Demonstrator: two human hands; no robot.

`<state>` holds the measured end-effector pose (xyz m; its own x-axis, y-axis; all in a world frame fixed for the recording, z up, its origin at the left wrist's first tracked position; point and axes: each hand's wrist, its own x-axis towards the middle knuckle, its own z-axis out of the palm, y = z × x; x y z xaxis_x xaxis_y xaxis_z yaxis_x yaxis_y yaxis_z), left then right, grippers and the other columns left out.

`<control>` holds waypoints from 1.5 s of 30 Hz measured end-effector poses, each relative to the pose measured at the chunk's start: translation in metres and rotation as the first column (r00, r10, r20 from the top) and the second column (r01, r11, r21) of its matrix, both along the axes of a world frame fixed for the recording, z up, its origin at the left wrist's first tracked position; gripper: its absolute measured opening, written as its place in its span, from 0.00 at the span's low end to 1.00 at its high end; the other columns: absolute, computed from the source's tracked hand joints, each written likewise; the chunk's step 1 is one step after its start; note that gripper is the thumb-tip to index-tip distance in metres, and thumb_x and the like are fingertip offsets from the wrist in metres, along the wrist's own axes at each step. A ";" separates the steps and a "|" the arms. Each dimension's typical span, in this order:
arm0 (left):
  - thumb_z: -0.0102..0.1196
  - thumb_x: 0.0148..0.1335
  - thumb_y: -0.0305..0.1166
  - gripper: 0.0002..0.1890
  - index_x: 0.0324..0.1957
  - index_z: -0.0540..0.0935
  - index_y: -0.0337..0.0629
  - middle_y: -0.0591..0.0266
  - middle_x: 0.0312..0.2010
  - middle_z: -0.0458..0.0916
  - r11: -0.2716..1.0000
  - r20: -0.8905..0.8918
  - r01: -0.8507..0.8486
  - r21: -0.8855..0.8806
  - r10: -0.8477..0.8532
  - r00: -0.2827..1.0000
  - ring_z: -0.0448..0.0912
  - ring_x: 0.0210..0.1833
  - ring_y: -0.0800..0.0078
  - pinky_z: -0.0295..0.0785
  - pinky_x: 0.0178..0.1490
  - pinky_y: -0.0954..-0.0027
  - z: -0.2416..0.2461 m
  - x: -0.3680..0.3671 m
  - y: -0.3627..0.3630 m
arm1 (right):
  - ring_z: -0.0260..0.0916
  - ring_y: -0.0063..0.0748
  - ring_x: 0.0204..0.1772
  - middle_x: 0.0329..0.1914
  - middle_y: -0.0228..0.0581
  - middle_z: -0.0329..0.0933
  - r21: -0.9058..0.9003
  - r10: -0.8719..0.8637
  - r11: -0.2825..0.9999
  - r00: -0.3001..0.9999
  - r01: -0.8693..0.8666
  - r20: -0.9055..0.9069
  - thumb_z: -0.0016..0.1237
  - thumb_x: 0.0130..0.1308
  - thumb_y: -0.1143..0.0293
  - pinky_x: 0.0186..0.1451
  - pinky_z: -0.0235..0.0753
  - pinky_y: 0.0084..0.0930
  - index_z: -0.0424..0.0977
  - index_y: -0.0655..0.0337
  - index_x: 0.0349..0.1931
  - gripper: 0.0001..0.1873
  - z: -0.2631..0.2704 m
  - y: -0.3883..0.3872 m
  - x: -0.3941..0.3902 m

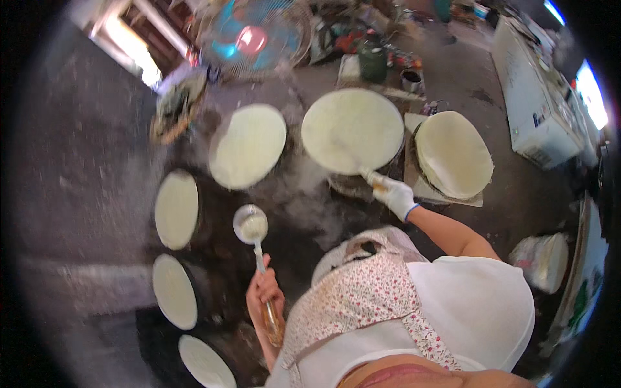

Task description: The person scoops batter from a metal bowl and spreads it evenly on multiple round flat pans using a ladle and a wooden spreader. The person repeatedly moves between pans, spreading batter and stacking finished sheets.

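Note:
My left hand, bare, is closed round the handle of a metal ladle, whose round bowl holds some pale batter. In a white glove with a blue cuff, my right hand grips the handle of a tool whose thin blade is blurred over the edge of a large round griddle covered by a pale flatbread. Just right of that hand lies a thick stack of round pale flatbreads on a board. Another griddle with a pale round sheet lies to the left, its left edge uneven.
Several more round griddles with pale sheets curve down the left, one of them nearest the second griddle. Steam rises between the griddles. A large fan stands at the back, beside a dark green container. A white chest freezer is at the right.

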<state>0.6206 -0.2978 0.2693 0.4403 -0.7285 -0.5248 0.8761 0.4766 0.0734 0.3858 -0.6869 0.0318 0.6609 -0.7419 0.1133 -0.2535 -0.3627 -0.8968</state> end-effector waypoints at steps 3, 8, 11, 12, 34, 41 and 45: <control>0.39 0.87 0.30 0.25 0.78 0.61 0.30 0.68 0.30 0.61 0.999 0.009 0.002 -0.054 -0.002 1.000 0.60 0.22 0.85 0.66 0.23 0.80 -0.009 0.013 0.032 | 0.86 0.40 0.61 0.60 0.44 0.87 0.016 -0.099 0.995 0.979 0.103 -0.180 0.63 0.69 0.61 0.64 0.80 0.29 0.75 0.40 0.73 0.31 0.009 0.026 0.020; 0.41 0.87 0.32 0.25 0.78 0.61 0.31 0.69 0.31 0.63 0.997 0.002 -0.079 -0.011 0.079 0.997 0.60 0.22 0.87 0.65 0.23 0.81 -0.013 0.016 0.079 | 0.88 0.43 0.55 0.55 0.45 0.89 0.137 0.102 0.988 0.953 -0.065 -0.284 0.63 0.67 0.58 0.60 0.82 0.33 0.76 0.37 0.72 0.32 0.054 0.104 0.048; 0.40 0.87 0.32 0.24 0.77 0.62 0.30 0.69 0.31 0.62 0.991 0.003 -0.135 0.021 0.135 0.991 0.60 0.22 0.87 0.65 0.23 0.81 -0.018 0.014 0.100 | 0.87 0.50 0.54 0.54 0.50 0.87 0.089 0.232 0.972 0.927 -0.216 -0.295 0.57 0.68 0.60 0.59 0.82 0.36 0.69 0.36 0.78 0.36 0.068 0.129 0.090; 0.40 0.87 0.32 0.23 0.77 0.63 0.30 0.69 0.31 0.62 0.987 -0.011 -0.157 0.029 0.158 0.987 0.60 0.22 0.88 0.64 0.22 0.81 -0.018 0.013 0.104 | 0.86 0.55 0.55 0.53 0.53 0.86 0.093 0.279 0.960 0.901 -0.264 -0.331 0.54 0.68 0.60 0.59 0.82 0.39 0.64 0.35 0.80 0.38 0.068 0.133 0.104; 0.40 0.87 0.32 0.24 0.77 0.63 0.28 0.68 0.30 0.64 0.840 0.019 -0.528 0.129 0.530 0.848 0.60 0.20 0.88 0.62 0.21 0.82 -0.032 -0.011 0.029 | 0.84 0.53 0.58 0.57 0.51 0.86 -0.065 0.282 0.944 0.894 -0.323 -0.347 0.53 0.75 0.53 0.59 0.80 0.41 0.74 0.44 0.73 0.28 0.061 -0.032 0.355; 0.41 0.87 0.33 0.21 0.73 0.68 0.30 0.69 0.30 0.62 0.906 0.070 -0.403 0.131 0.397 0.915 0.58 0.21 0.86 0.61 0.21 0.80 -0.051 0.059 -0.031 | 0.85 0.58 0.40 0.37 0.55 0.85 -0.184 0.356 0.856 0.809 -0.484 -0.468 0.52 0.75 0.53 0.46 0.81 0.51 0.72 0.31 0.74 0.28 0.032 -0.032 0.299; 0.43 0.86 0.32 0.18 0.70 0.70 0.33 0.69 0.30 0.62 0.924 0.084 -0.348 0.159 0.339 0.937 0.58 0.22 0.85 0.61 0.21 0.79 -0.052 0.114 -0.074 | 0.85 0.58 0.41 0.37 0.52 0.86 -0.125 0.403 0.875 0.846 -0.468 -0.349 0.54 0.74 0.53 0.47 0.82 0.49 0.71 0.29 0.75 0.29 0.034 -0.030 0.282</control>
<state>0.7342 -0.3721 0.2174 0.6789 -0.4304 -0.5949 0.6533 0.7240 0.2217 0.6683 -0.7168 0.0661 0.9353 -0.3523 -0.0330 -0.2735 -0.6607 -0.6991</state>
